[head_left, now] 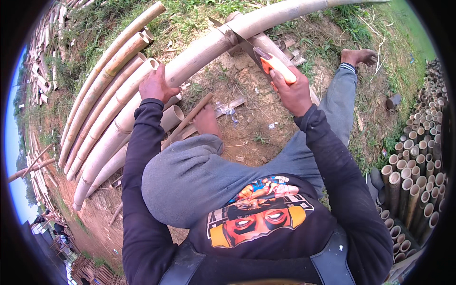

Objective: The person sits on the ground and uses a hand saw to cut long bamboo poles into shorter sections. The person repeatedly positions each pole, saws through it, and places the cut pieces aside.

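A long, thick bamboo pole [199, 56] slants from the far right down to the lower left. My left hand [158, 86] presses down around it, thumb on the near side. In my right hand [293, 90] is a hand saw, its orange and white handle [275, 65] inside my closed fingers. The saw's blade [247, 46] lies across the pole beside a joint, its tip showing beyond the far side. Under the pole near the blade, another bamboo piece [270, 46] runs crosswise as a support.
Several cut bamboo poles [111, 71] lie side by side at left. Upright bamboo tubes [418, 185] stand packed at right. A thin stick [190, 115] and offcuts lie near my bent leg [180, 175]. My other foot [359, 57] rests on grass. More bamboo [42, 66] is piled at far left.
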`<state>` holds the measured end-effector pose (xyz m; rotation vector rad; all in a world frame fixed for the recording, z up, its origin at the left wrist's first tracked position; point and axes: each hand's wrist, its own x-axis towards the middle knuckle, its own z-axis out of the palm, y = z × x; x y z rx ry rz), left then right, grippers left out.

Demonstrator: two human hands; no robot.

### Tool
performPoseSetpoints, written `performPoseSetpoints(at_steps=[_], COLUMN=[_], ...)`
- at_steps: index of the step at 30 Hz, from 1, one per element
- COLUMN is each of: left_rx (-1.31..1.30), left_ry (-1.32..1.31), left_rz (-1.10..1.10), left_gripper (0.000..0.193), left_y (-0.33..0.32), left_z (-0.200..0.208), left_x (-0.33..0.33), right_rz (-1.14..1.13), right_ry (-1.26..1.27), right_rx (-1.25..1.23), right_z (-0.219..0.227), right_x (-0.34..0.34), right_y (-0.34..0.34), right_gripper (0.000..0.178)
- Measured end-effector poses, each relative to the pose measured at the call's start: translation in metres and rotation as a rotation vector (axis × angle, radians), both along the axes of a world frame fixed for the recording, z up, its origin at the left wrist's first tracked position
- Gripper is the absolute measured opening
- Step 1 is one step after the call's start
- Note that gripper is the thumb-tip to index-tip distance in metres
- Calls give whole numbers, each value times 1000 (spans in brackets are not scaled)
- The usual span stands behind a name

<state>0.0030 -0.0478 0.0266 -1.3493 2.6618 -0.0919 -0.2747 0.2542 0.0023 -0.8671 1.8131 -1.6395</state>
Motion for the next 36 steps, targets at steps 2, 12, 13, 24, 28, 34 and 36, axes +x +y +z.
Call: performPoseSetpoints(at_steps=[2,12,13,24,28,34,36], left_rx=[18,32,13,-62,-12,-32,-11], left_ry=[15,-17,-40,41,29,6,39], left_rz=[-15,51,37,-34,-6,-20,-24], left_gripper=[102,103,102,102,104,106,106], left_y=[-2,3,4,-3,-2,-2,-4], left_z=[-6,0,3,-19,-11,-9,-15], left_x=[5,-2,-2,9,5,5,9], right_rz=[-40,10,21,-70,19,7,-48], right_ry=[13,181,184,112,167,156,49], right_rx=[71,55,103,37,9,-5,81], right_z=[14,-21,-20,29,-21,6,22], right_x=[24,-30,-34,17,-26,12,33], right_y=[96,-134,-140,50,-116,35,114], right_gripper=[16,42,43,19,35,20,16])
